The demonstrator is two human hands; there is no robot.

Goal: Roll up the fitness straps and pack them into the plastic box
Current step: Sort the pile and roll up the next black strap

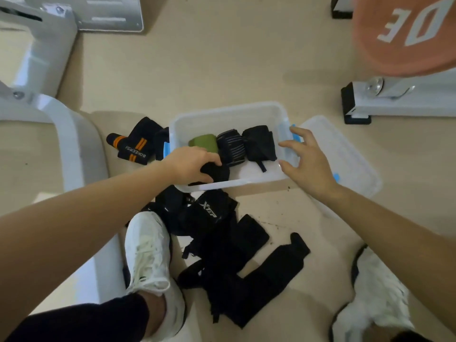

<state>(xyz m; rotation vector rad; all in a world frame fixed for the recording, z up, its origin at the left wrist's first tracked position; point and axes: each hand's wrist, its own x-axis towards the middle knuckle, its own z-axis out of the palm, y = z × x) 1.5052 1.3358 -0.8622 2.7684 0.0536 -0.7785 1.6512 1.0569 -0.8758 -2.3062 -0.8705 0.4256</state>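
Tucking into the near left corner of the clear plastic box [222, 112], the left hand [191, 166] has its grip curled right round a rolled black strap [218, 173], thumb on one side and fingers over the top. Over at the box's right end, the right hand [308, 160] is spread wide with nothing in its grip. Its fingertips sit at the rim by the blue latch [294, 135], and it looks to be steadying the box.

Lined up along the far side of the box are a green roll [203, 143], a striped roll [232, 146] and a black roll [259, 143] with a loose tail trailing out. The lid [345, 154] lies on the floor [222, 58] just to the right.

Plenty left to do, I'd say. An orange-striped strap [133, 144] sits on the floor left of the box, and a heap of loose black straps [222, 243] sprawls between the box and the white shoe [148, 250].

These are soft, light fabric bands, floppy when open and springy once rolled, so a roll likely wants to uncoil the moment the grip eases. Best to hold across the roll's whole width, pinning the free end, and wedge it against a wall or a neighbour before letting go. The thin box is light too, so the bracing hand earns its keep.
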